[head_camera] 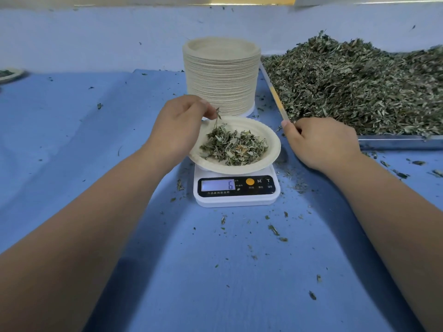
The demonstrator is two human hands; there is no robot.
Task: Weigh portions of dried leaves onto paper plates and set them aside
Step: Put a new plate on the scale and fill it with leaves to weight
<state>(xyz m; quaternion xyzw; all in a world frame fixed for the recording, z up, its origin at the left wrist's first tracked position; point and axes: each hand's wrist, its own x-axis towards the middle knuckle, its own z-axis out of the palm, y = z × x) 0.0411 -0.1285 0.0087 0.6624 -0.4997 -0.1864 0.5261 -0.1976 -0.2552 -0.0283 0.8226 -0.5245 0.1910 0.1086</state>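
Nearest, leaf crumbs litter the blue cloth (215, 271). Beyond them the scale (236, 188) carries a paper plate (272, 149) so its load can be read; the display shows 6. The portion of dried leaves (235, 146) lies in the plate. The left hand (177, 125) pinches a sprig (217, 119) just above the portion's far left edge, probably trimming the weight. The right hand (321, 142) rests with curled fingers at the near corner of the tray (393, 141), close to the leaf heap (359, 87); whether it holds leaves I cannot tell. Behind the scale, the stack of plates (221, 77) waits in reach. A filled plate (9, 74) sits far left, set aside.
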